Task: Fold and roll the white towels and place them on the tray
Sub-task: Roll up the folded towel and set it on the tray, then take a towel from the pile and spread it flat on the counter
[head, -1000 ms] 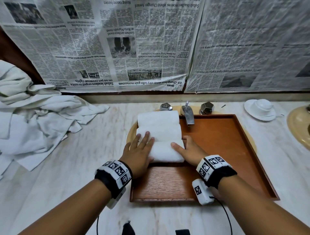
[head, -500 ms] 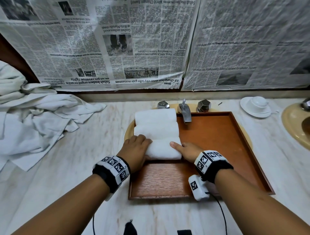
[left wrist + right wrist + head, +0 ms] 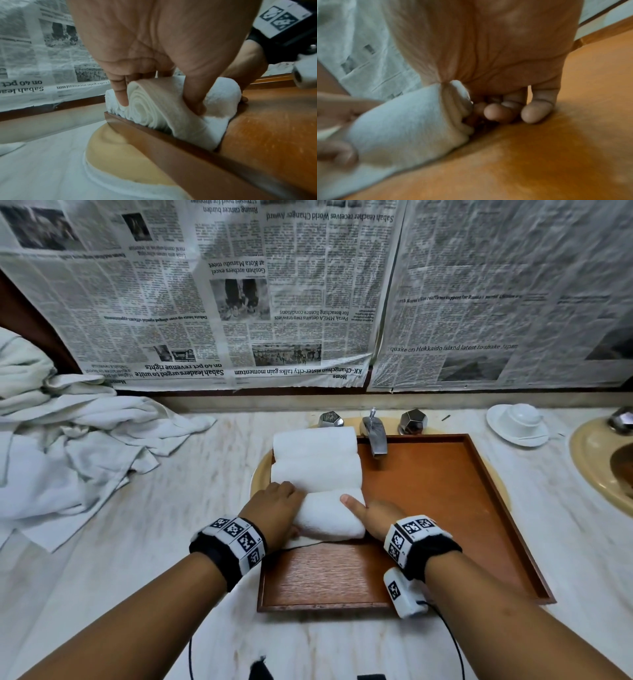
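Note:
A brown wooden tray (image 3: 445, 508) lies on the marble counter over a beige basin. Two rolled white towels (image 3: 315, 443) (image 3: 317, 474) lie side by side at its far left. A third rolled towel (image 3: 329, 515) sits just in front of them. My left hand (image 3: 279, 505) grips its left end, fingers curled behind the roll (image 3: 154, 108) and thumb pressing its near side. My right hand (image 3: 368, 510) holds the right end, thumb on top. In the right wrist view its fingers (image 3: 536, 112) curl against the roll's end (image 3: 402, 128) and touch the tray floor (image 3: 539, 155).
A heap of unfolded white towels (image 3: 68, 446) covers the counter at the left. A chrome tap (image 3: 375, 436) with two knobs overhangs the tray's far edge. A white cup on a saucer (image 3: 517, 422) and a second beige basin (image 3: 603, 460) are at the right. Newspaper covers the wall.
My left hand's fingers, flat on top of the nearest roll a second ago, have curled round its left end. The right hand stays at the right end.

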The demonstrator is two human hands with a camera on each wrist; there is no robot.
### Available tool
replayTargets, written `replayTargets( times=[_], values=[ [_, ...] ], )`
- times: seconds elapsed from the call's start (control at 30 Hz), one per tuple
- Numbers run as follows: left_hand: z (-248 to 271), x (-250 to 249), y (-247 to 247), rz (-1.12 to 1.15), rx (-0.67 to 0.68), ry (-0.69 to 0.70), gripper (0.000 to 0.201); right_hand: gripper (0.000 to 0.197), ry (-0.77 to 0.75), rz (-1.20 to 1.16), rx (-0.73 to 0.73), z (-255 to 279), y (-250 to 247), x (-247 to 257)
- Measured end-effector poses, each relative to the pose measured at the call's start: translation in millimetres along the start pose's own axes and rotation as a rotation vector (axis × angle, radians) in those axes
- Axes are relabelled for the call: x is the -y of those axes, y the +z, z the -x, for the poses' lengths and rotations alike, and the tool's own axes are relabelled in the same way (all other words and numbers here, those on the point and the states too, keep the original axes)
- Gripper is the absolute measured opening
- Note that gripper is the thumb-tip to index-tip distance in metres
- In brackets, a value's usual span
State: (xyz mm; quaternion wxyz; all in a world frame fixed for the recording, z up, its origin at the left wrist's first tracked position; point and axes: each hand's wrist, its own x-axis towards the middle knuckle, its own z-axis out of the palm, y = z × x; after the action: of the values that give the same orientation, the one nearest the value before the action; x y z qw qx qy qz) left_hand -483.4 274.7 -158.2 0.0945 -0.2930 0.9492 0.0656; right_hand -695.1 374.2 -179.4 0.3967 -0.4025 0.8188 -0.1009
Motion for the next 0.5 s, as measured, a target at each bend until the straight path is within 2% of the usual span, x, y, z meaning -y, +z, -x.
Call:
replayTargets(
  times=[0.13,0.27,0.4,0.5],
  values=[
    [4,-3,4,-0.056,-0.002,-0.006,0.071,0.104,-0.058,-0.018,-0.025,5,1,-1],
    [5,-4,7,-0.080,-0.051,-0.010,0.065,0.087,-0.044,0.009,-0.031,10,-7,2],
    [4,-3,13,-0.059,-0.126,-0.040,0.064,0.087,-0.020,0.056,-0.047,13,-9,1],
    [5,-3,14,0.011,-0.122,-0.073,0.068,0.091,-0.011,0.079,-0.068,13,-8,3]
  ],
)
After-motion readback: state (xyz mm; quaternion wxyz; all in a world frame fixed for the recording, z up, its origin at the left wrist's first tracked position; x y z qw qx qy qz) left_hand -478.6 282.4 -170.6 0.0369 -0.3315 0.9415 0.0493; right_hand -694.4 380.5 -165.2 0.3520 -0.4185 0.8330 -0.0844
